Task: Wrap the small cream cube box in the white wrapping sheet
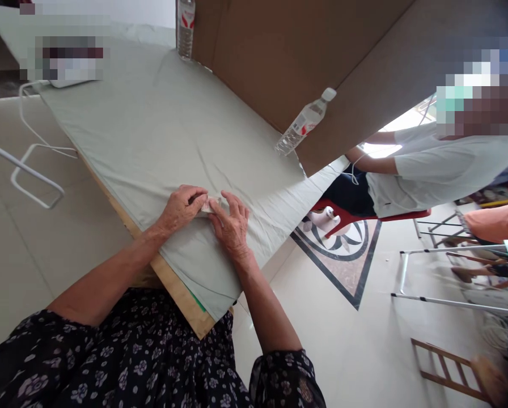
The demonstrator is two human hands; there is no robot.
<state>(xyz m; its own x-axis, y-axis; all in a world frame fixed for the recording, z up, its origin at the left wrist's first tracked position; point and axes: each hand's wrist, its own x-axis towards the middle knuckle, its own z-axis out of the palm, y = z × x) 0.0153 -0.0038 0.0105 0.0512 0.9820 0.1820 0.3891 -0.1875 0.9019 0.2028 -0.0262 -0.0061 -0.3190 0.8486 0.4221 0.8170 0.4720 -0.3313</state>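
A small pale flat piece (212, 202), perhaps folded paper, lies between my two hands low over the cloth-covered table (152, 124). My left hand (182, 208) has its fingers closed on the piece's left end. From the other side my right hand (233, 228) pinches it near the thumb, while its other fingers stretch forward over the cloth. Most of the piece is hidden by fingertips, so its exact kind does not show.
A large brown cardboard panel (254, 51) stands across the table. Against it are a tilted water bottle (303, 126) and another bottle (186, 31). A person in a white shirt (432, 167) sits on a red chair (364, 217) beyond. White metal tubing (37, 175) is at left.
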